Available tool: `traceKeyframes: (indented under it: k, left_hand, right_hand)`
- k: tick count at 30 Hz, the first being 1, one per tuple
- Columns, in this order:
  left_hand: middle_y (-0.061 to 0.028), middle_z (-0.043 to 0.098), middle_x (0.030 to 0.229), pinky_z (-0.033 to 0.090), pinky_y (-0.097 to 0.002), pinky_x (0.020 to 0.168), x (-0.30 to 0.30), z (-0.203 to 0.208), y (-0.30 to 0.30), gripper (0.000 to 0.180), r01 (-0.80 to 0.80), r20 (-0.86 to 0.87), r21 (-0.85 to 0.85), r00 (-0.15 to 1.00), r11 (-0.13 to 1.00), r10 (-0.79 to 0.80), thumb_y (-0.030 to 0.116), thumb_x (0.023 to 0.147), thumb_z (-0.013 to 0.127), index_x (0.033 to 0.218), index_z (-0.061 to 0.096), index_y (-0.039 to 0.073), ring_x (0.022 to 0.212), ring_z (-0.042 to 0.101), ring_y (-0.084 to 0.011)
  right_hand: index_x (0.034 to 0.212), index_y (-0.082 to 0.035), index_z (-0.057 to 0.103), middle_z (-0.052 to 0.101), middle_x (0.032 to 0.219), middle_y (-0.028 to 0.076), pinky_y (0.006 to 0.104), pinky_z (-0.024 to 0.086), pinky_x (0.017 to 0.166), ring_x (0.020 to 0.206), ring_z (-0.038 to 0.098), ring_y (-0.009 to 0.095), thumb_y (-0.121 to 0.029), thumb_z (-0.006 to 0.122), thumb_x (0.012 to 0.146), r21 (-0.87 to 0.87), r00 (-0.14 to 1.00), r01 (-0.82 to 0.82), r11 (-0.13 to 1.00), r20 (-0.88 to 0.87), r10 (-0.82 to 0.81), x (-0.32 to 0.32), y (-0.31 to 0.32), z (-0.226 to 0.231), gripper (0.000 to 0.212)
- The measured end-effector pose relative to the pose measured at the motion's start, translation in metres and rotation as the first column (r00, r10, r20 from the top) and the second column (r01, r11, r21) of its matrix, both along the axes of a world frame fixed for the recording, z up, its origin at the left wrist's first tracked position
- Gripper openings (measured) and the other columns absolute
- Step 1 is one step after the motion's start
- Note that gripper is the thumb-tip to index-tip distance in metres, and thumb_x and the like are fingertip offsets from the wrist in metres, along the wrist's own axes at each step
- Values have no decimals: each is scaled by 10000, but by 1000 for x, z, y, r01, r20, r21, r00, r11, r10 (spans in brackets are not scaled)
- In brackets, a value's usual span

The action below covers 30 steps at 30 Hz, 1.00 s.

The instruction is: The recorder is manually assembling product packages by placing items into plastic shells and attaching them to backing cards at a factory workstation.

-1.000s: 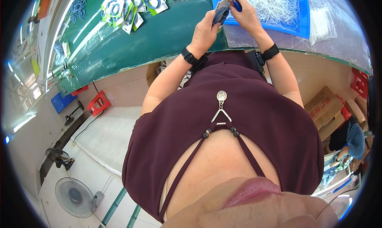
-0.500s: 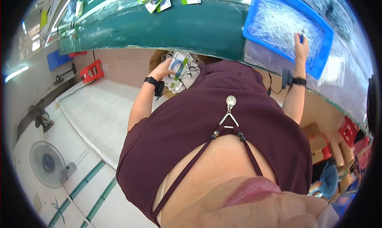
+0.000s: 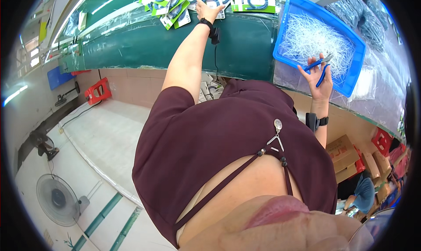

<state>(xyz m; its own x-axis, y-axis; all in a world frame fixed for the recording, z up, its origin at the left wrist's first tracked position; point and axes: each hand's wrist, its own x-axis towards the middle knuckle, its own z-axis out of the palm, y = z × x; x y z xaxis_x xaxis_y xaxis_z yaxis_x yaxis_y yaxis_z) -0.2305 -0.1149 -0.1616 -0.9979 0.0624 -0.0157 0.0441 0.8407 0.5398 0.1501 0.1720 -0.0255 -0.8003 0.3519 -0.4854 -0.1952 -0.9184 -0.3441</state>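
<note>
Where the green counter (image 3: 144, 47) curves across the view, its front edge runs just ahead of the person's body, and a broad green strip between that edge and the cable packs (image 3: 174, 6) gives the left arm room to pass over. To the right of the green part, the surface turns greyish under a clear sheet, and a blue tray (image 3: 356, 69) sits there at a slant. Its near right corner is close to the counter's edge, with a wider margin at the near left corner. Bags of dark cable (image 3: 346, 9) lie behind the tray, and a clear bag (image 3: 365, 84) rests just beside its right wall

The packs lie along the far part of the counter: an overlapping, tilted heap on the left, and one flat pack at the right end, near the tray's far left corner. Each is a white card with a bright green band and a coiled grey-blue cable. More packs (image 3: 210, 89) show below the counter's edge, partly hidden by the person's clothes

The left hand (image 3: 208, 10) is spread wide over the middle packs; whether it touches one, I cannot tell. The right hand (image 3: 319, 79), palm up over the tray's near rim, loosely holds blue-handled pliers (image 3: 323, 75), their handles apart and metal tip pointing over the thin white strips (image 3: 307, 34) heaped inside the tray
</note>
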Motion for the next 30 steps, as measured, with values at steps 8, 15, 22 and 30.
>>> traceKeyframes:
  k: [8,15,22,30]
  left_hand:
    - [-208,395,1385,428,-505,965,34,54,33,932,23,207,677,953,736,-220,283,730,787,1437,228,48,1211,465,-382]
    - [-114,405,1420,447,-488,1006,170,163,84,734,-402,177,916,359,20,-916,335,828,722,1399,332,90,1282,436,-393]
    - [-113,267,1512,403,-412,1063,221,185,119,948,14,30,999,470,41,-882,117,704,816,1449,236,32,1320,405,-300]
    - [-94,266,1512,360,-405,1085,240,189,129,1042,63,64,994,363,93,-929,28,667,826,1462,159,124,1338,352,-239]
  right_hand:
    - [1456,-174,288,454,1221,187,580,434,949,1203,451,385,-455,388,993,-76,985,-171,982,-13,170,4,-7,15,551]
    - [1205,-49,586,605,1009,99,355,454,859,965,568,224,-306,636,888,959,960,-279,43,279,15,-33,-27,17,411]
    - [1132,-47,598,601,1009,123,395,433,856,951,569,311,-262,667,841,855,943,-332,-399,293,-158,-14,-14,62,368]
    - [1122,-42,605,607,989,106,384,448,814,926,583,292,-254,679,835,873,949,-302,-383,239,-203,-1,-6,59,365]
